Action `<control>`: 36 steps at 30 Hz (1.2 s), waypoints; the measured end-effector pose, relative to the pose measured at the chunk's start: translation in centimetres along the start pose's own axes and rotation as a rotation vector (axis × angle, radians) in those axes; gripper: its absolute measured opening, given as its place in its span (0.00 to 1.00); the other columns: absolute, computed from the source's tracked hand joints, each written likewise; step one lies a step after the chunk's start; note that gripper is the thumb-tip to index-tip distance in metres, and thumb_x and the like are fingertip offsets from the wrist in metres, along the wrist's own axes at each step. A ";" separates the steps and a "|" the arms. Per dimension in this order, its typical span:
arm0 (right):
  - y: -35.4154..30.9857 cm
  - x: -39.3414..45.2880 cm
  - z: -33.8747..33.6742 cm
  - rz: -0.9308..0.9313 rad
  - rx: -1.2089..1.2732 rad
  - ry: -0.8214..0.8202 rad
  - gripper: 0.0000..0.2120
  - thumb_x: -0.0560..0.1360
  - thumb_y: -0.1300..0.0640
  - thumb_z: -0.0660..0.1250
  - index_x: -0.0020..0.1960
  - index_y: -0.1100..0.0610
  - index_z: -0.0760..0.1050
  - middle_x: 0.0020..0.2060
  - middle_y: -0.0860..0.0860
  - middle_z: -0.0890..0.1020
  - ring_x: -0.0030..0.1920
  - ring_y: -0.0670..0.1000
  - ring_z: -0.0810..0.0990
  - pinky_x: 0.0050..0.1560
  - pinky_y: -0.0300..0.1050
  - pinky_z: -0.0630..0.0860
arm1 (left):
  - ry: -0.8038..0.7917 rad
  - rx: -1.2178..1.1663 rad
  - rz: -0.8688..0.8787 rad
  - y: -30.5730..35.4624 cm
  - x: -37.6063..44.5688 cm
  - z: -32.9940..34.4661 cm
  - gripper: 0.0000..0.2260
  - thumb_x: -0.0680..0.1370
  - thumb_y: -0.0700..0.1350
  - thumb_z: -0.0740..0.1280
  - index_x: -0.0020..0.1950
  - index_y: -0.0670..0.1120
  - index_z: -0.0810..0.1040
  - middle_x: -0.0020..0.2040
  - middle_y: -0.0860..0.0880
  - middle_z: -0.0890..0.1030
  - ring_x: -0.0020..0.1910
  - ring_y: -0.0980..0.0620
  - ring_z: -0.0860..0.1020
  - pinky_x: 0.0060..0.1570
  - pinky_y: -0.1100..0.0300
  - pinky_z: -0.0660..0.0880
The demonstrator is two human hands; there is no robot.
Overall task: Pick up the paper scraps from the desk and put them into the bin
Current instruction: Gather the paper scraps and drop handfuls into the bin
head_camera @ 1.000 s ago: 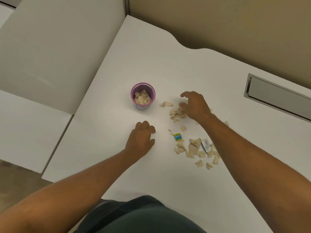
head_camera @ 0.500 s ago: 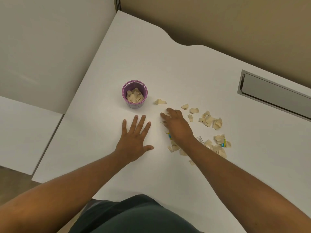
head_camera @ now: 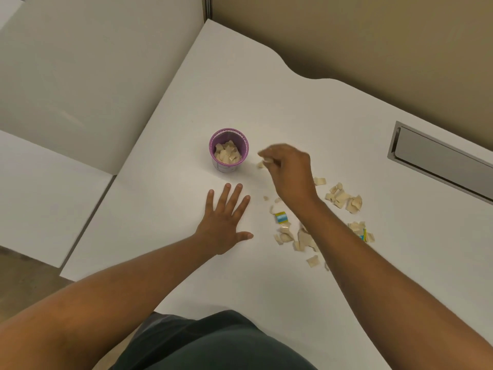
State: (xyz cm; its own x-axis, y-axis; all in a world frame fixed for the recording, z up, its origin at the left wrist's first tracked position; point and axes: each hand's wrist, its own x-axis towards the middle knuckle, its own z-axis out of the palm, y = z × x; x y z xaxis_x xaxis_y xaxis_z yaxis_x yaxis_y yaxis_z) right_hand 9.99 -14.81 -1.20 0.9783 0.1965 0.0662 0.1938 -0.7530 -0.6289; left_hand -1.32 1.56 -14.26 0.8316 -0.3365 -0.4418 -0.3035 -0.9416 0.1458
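A small purple mesh bin (head_camera: pixel 241 141) stands on the white desk (head_camera: pixel 266 97), partly filled with beige paper scraps. My right hand (head_camera: pixel 292 173) hovers just right of the bin, raised off the desk, its fingertips pinched on a paper scrap. My left hand (head_camera: pixel 225 222) lies flat on the desk below the bin, fingers spread, holding nothing. Several beige scraps (head_camera: pixel 342 198) are scattered on the desk to the right, and more scraps (head_camera: pixel 286 233) lie beside my right forearm. A blue and yellow scrap (head_camera: pixel 281 217) lies among them.
A metal cable hatch (head_camera: pixel 437 161) is set into the desk at the far right. The desk's left edge (head_camera: pixel 149 124) borders a lower white surface, and a tan wall runs behind it. My dark shirt fills the bottom of the view.
My right hand has lifted off the scraps and moved up and left toward the bin with a scrap pinched in it. My left hand stays flat and spread.
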 end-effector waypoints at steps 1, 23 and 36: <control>-1.5 1.0 -0.1 -0.049 0.015 -0.013 0.11 0.76 0.67 0.70 0.54 0.59 0.86 0.51 0.54 0.87 0.52 0.52 0.85 0.60 0.44 0.80 | -0.018 0.004 -0.005 0.1 0.1 0.0 0.44 0.78 0.75 0.45 0.83 0.51 0.33 0.83 0.44 0.30 0.82 0.38 0.32 0.78 0.30 0.39; 11.6 -3.0 -4.2 0.848 -0.409 -0.172 0.21 0.84 0.46 0.57 0.75 0.48 0.65 0.74 0.56 0.64 0.73 0.63 0.62 0.68 0.62 0.68 | -0.008 0.058 -0.031 0.1 0.7 1.0 0.45 0.76 0.75 0.42 0.83 0.50 0.32 0.83 0.42 0.29 0.82 0.37 0.32 0.78 0.29 0.39; 11.1 -5.2 0.3 0.496 -0.420 -0.257 0.24 0.82 0.51 0.63 0.77 0.44 0.62 0.74 0.55 0.61 0.68 0.61 0.66 0.57 0.53 0.79 | -0.022 0.078 -0.024 0.1 0.9 1.1 0.44 0.77 0.75 0.42 0.79 0.49 0.27 0.82 0.42 0.27 0.82 0.36 0.31 0.78 0.29 0.39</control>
State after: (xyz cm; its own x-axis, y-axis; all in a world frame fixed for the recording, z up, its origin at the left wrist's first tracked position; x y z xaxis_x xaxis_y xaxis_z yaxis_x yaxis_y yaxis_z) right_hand 7.04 -24.00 -8.77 0.9203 -0.1303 -0.3690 -0.2087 -0.9611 -0.1812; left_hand -1.09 1.20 -15.64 0.8290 -0.3125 -0.4638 -0.3195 -0.9453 0.0658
